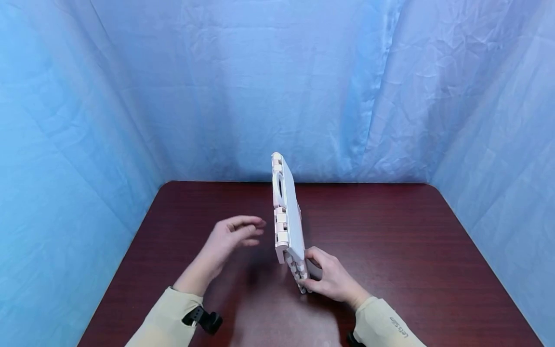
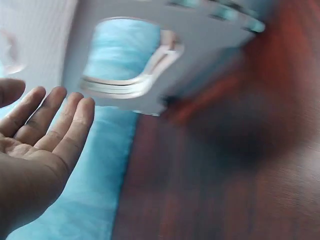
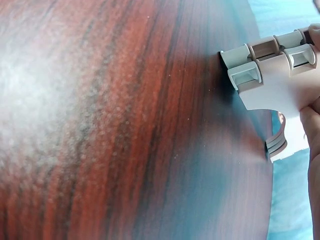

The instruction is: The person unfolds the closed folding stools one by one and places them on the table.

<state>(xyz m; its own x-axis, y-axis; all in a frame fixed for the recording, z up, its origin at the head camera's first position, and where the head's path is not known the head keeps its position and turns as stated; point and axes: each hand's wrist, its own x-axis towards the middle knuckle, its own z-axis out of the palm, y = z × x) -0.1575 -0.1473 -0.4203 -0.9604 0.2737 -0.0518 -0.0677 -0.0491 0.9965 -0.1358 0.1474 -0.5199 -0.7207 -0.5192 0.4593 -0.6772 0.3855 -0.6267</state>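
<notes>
A white plastic folding stool (image 1: 291, 207), folded nearly flat, stands on edge at the middle of the table. Hinge knuckles run along its upper and near edges, and an oval handle hole shows in its side. My right hand (image 1: 331, 277) grips the near lower corner between thumb and fingers; in the right wrist view only part of that hand (image 3: 312, 130) appears, beside the stool's hinges (image 3: 265, 60). To the left, my left hand (image 1: 231, 238) hovers apart from the stool, fingers loosely bent and holding nothing. Its palm and fingers (image 2: 60, 120) show in the left wrist view, near the panel.
The stool stands on a dark red-brown wood-grain table (image 1: 390, 231) with rounded far corners. Blue cloth curtains (image 1: 260, 86) hang behind it and on both sides. A black strap with a small device (image 1: 204, 319) is on the left wrist.
</notes>
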